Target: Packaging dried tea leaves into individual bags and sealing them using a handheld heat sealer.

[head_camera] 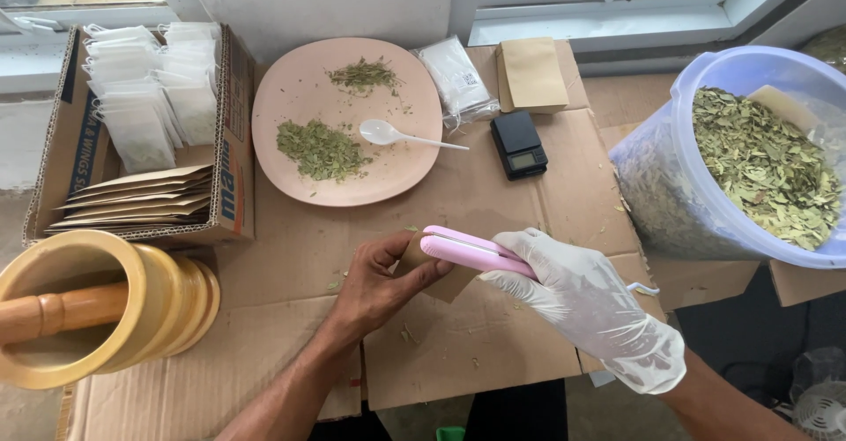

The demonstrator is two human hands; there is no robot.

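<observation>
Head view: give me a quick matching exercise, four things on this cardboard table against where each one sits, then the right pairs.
Things:
1. white plastic spoon
2. wooden pestle
3. black pocket scale
4. pink heat sealer

Places:
A. in the wooden mortar
B. clamped on a brown paper pouch, in the gloved right hand
C. on the pink plate
D. right of the plate, below the brown pouches by the window

Pairs: 1-C, 2-A, 3-D, 4-B
</observation>
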